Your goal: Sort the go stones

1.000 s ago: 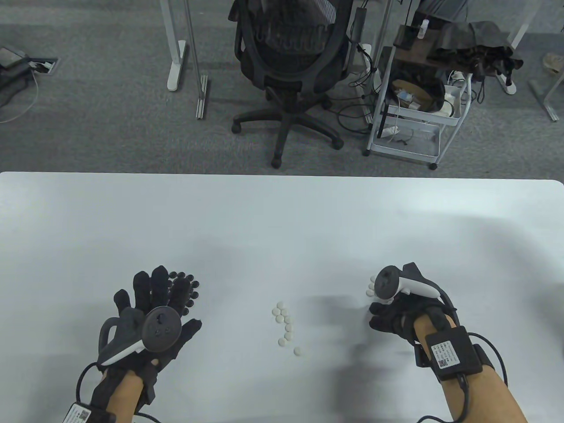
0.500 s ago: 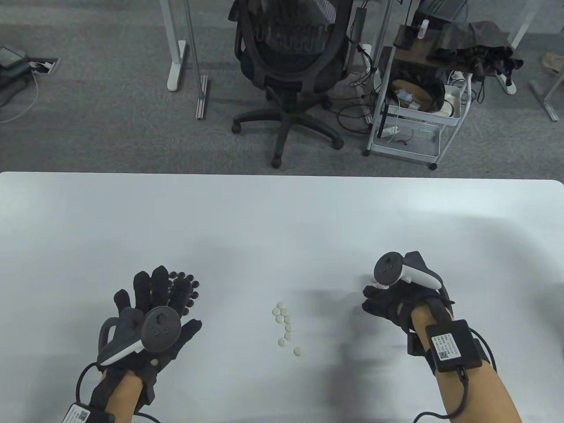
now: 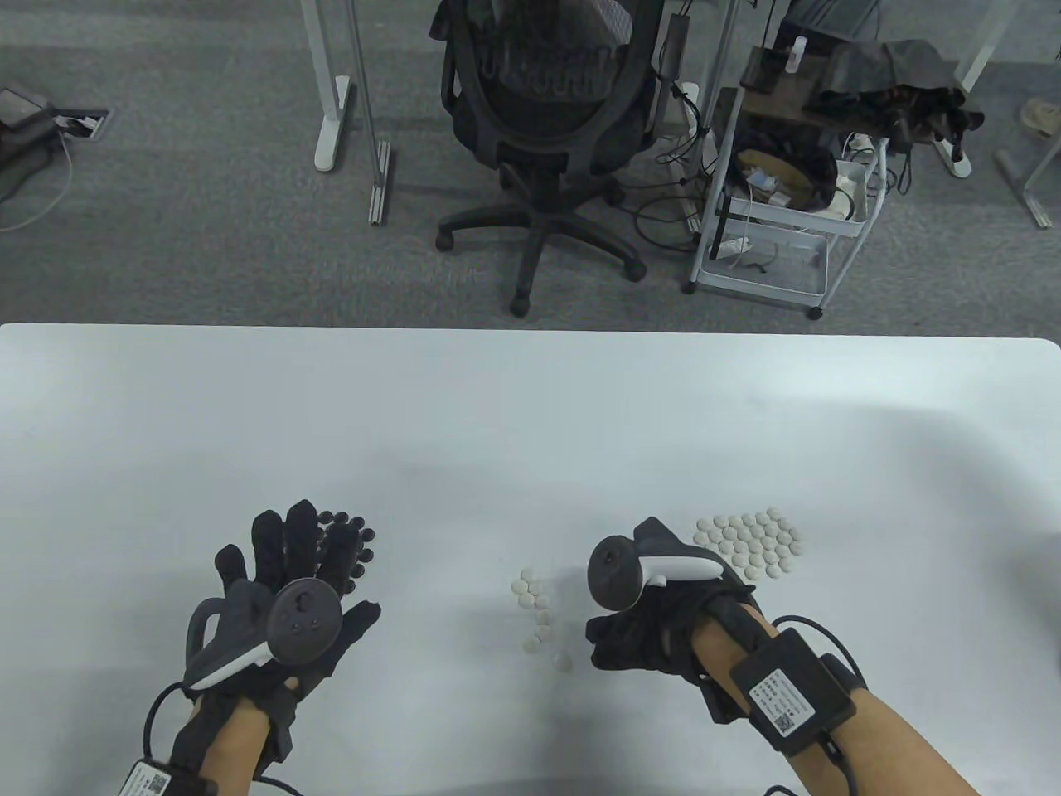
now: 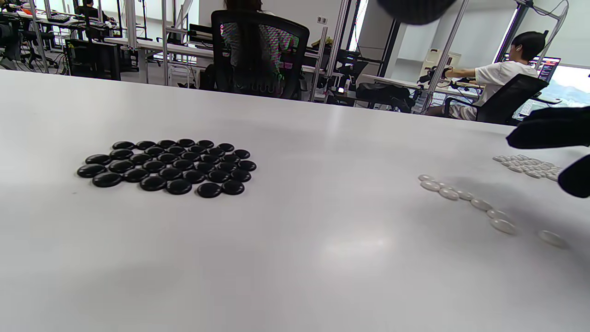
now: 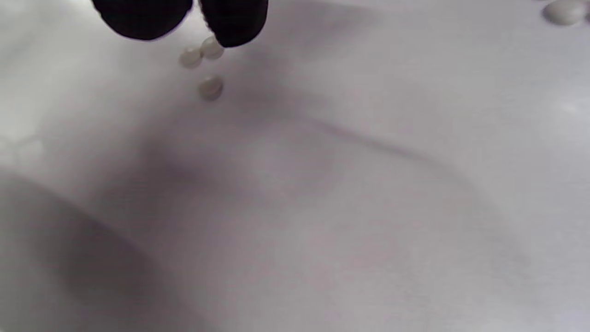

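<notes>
Table view shows the right hand (image 3: 642, 638) hovering just right of a loose line of white stones (image 3: 539, 609) at mid table (image 3: 530, 414), its fingers curled under the tracker; whether this grip holds anything I cannot tell. In the right wrist view two dark fingertips (image 5: 233, 20) hang just above three pale stones, the nearest one close enough that contact cannot be judged. Behind that hand, to the right, sits a tight patch of white stones (image 3: 750, 543) (flat, round, matte). The left hand (image 3: 282, 597) lies flat with fingers spread, its grip slack and holding nothing, fingertips over the near side of a packed cluster of black stones (image 4: 168, 166), glossy and lens-shaped in the left wrist view. No container is used; each group rests straight on the smooth white tabletop.
</notes>
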`<state>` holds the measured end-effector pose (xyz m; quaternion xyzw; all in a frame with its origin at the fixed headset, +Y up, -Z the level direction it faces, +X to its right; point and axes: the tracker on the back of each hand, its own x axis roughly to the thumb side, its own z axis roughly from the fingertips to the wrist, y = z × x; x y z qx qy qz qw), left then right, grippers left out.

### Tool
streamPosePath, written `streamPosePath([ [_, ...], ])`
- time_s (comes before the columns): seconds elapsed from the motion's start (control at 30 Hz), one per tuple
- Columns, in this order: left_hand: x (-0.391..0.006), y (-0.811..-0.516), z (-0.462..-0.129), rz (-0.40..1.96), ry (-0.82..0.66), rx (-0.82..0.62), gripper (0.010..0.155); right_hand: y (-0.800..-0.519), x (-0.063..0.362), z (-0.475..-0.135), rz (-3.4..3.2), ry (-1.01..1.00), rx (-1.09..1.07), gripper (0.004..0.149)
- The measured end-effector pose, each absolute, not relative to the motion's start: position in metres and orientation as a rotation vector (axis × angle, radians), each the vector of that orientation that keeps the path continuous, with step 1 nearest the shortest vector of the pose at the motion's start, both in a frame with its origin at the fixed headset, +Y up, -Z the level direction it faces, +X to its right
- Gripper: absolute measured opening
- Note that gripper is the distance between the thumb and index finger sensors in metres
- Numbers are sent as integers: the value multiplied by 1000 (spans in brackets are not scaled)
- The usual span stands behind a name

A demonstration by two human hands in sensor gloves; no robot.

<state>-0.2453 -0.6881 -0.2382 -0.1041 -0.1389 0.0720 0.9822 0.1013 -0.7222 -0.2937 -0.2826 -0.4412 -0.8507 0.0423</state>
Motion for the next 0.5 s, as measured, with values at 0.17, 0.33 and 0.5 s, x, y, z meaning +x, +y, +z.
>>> streamPosePath([
  [0.17,-246,-688,-238,151,-277,-209,76,-736,84,-280,-2535,-1380,-950,65],
  [0.33,-246,-688,-238,150,-275,-211,76,-756,81,-275,-2503,-1406,-957,67],
  [0.5,-246,-690,-238,150,-274,-219,76,-752,105,-276,-2570,-1370,-918,63],
])
